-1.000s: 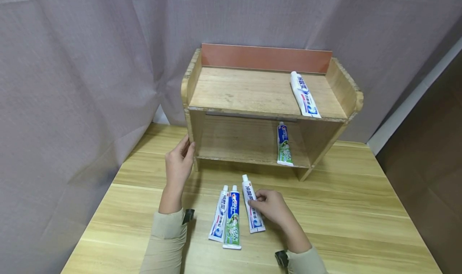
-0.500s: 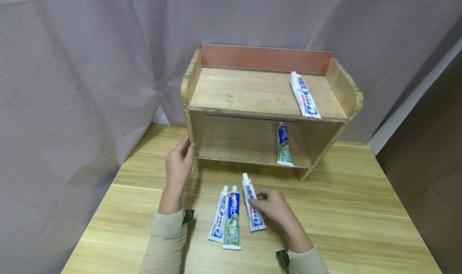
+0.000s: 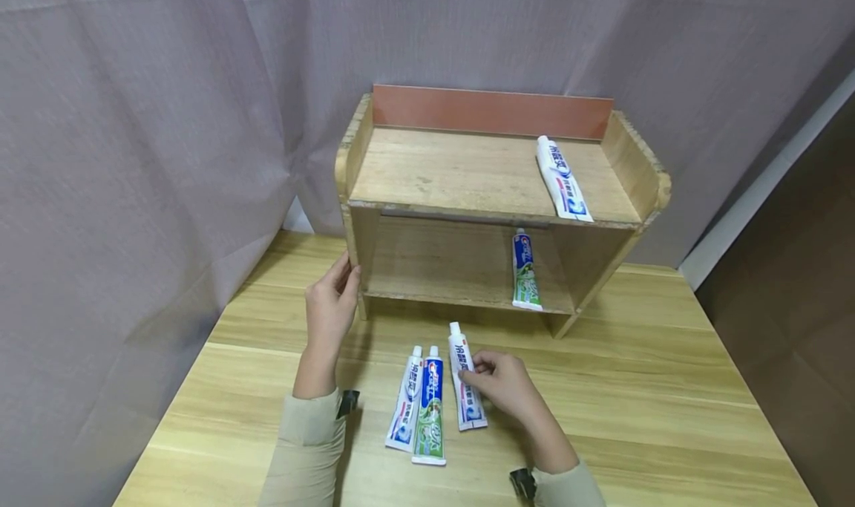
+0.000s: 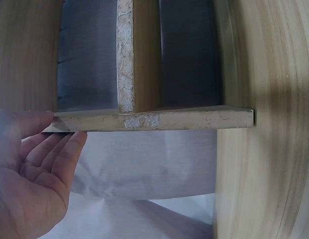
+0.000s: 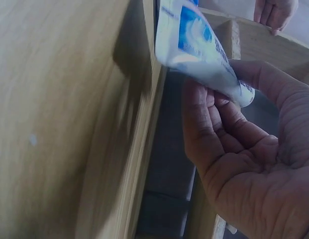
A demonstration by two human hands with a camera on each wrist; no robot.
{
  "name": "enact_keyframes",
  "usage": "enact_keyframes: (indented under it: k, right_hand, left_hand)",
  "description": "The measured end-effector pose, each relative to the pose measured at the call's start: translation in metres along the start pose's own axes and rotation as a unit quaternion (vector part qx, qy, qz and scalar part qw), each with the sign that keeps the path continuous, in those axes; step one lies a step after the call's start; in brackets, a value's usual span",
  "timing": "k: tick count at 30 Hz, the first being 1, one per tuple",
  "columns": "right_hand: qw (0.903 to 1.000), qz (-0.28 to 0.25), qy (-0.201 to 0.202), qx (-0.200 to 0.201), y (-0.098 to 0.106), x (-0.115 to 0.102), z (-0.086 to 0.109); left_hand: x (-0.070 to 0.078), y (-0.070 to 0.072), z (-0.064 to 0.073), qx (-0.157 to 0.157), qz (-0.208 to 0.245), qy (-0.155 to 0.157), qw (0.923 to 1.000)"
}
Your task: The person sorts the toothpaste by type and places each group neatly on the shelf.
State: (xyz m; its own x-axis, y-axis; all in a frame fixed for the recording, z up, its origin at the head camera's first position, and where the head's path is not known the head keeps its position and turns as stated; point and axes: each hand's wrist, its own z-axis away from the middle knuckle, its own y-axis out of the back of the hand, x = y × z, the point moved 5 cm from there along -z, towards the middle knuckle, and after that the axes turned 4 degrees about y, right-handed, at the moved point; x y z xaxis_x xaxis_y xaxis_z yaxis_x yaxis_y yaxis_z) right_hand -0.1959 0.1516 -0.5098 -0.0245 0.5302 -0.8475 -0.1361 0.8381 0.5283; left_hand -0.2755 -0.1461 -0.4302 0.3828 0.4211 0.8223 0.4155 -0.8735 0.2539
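Note:
My left hand (image 3: 330,299) grips the left side panel of a two-tier wooden shelf (image 3: 427,169). In the left wrist view the thumb lies on one face of the panel (image 4: 189,119) and the fingers on the other. My right hand (image 3: 504,381) pinches a white toothpaste tube (image 3: 461,351) with blue lettering, cap pointing to the shelf. Up close, the right wrist view shows this tube (image 5: 194,45) between thumb and fingertips, above the tabletop. Just left of it lie a blue-and-green toothpaste tube (image 3: 430,403) and another white toothpaste tube (image 3: 406,407), side by side with edges overlapping.
On the upper tier a white toothpaste tube (image 3: 563,180) lies at the right, its crimped end at the front edge. Below it, a blue-and-green tube (image 3: 525,269) rests on the lower tier. The shelf stands on a wooden table (image 3: 668,388) before a grey curtain (image 3: 167,121).
The crimped end of the held toothpaste tube has swung slightly left. Both hands stay almost in place, the left still on the side panel. The whole head view has shifted a little.

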Motion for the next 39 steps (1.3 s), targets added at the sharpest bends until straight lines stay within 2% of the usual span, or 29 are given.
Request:
enact_keyframes:
  k: [21,39]
  right_hand:
    - [0.9993,-0.031,0.014,-0.015,-0.003,0.0019,0.0021]
    - [0.9992,-0.026,0.028,-0.01,-0.0013,-0.0015,0.0045]
  left_hand:
    - [0.0005,0.0001,0.0003,-0.005,-0.001,0.005,1.0]
    - [0.0011,0.0007,0.0006,-0.002,0.004,0.002,1.0]
